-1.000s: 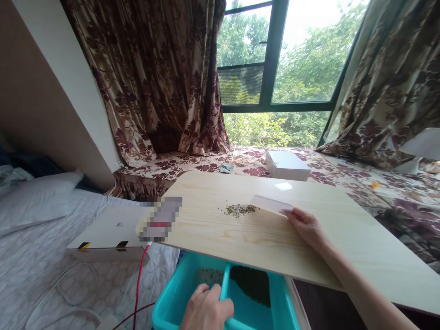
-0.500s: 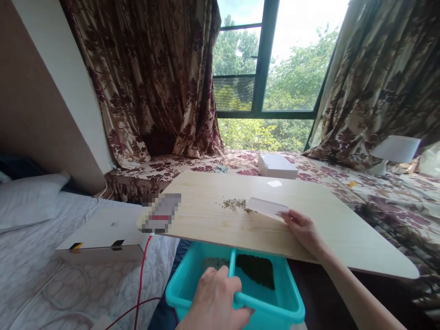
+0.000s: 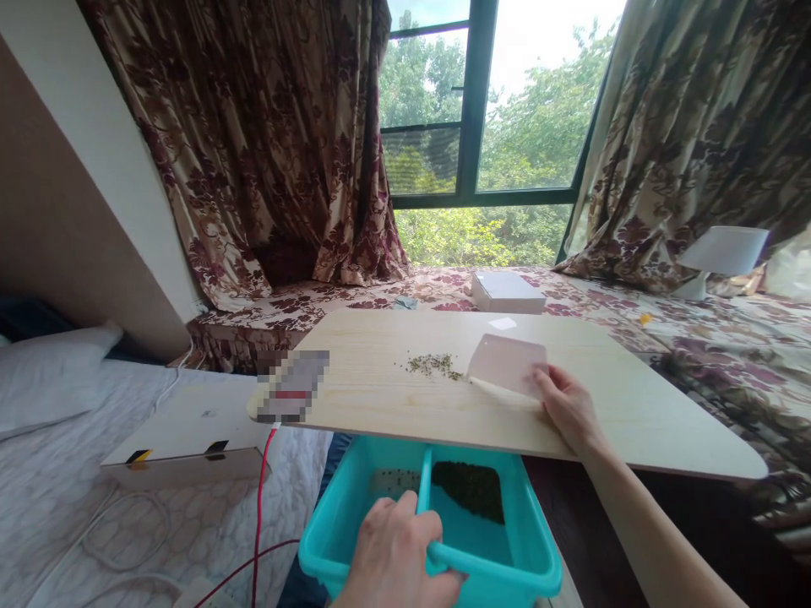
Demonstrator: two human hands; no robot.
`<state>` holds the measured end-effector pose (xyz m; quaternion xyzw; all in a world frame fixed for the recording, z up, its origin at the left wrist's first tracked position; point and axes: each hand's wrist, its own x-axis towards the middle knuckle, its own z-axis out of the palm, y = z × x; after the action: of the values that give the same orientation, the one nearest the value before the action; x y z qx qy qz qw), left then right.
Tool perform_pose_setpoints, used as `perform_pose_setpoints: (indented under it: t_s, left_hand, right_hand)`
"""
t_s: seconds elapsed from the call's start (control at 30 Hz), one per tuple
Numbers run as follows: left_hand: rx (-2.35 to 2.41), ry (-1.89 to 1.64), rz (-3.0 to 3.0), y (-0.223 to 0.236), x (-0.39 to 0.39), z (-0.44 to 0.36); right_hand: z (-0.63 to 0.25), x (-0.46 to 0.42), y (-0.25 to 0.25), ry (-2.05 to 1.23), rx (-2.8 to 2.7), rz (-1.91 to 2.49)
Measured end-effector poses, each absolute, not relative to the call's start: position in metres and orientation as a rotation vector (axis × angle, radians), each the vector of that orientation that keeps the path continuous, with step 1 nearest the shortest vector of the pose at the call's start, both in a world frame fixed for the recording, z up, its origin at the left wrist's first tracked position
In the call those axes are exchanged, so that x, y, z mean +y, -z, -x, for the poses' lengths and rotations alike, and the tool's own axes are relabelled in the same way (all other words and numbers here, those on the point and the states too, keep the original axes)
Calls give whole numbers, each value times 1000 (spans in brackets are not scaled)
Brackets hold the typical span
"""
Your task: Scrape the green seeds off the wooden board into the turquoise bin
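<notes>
My right hand [image 3: 568, 408] grips a pale translucent plastic scraper [image 3: 508, 366], whose edge rests on the light wooden board [image 3: 393, 405] just right of a small heap of green-brown bits [image 3: 432, 365]. My left hand [image 3: 396, 557] is closed over the near rim and middle divider of a turquoise plastic bin [image 3: 536, 557] held below the board's near edge. The bin's right compartment holds a dark pile of the same bits [image 3: 469, 489]; the left one holds only a thin scatter.
A white box [image 3: 506, 292] sits on the flower-patterned window seat behind the board. A white lamp [image 3: 719, 256] stands at the right. A flat white box [image 3: 190, 432], a red cable [image 3: 258, 498] and a pillow [image 3: 51, 376] lie on the bed at left. Heavy curtains frame the window.
My right hand has tilted the scraper up more steeply beside the heap. The view has shifted, and the bin under my left hand now sits a little further out from under the board.
</notes>
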<state>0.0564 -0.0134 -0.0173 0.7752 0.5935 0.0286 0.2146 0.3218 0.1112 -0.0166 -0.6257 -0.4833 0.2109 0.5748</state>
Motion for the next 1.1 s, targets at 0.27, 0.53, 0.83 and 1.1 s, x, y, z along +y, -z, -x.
perform_pose_setpoints:
  t_s: [0.27,0.53,0.83,1.1]
  left_hand:
    - [1650,-52,-2167,21,-17,-60]
    - [1646,-52,-2167,23,-16,-61]
    - [1621,-47,-2162,25,-16,-61]
    - [1615,-26,-2196,28,-16,-62]
  right_hand:
    - [-322,111,19,-466,-1062,1453]
    - [-323,112,21,-491,-1052,1456]
    - [-324,112,23,-505,-1044,1477]
    - [-322,111,21,-521,-1086,1460]
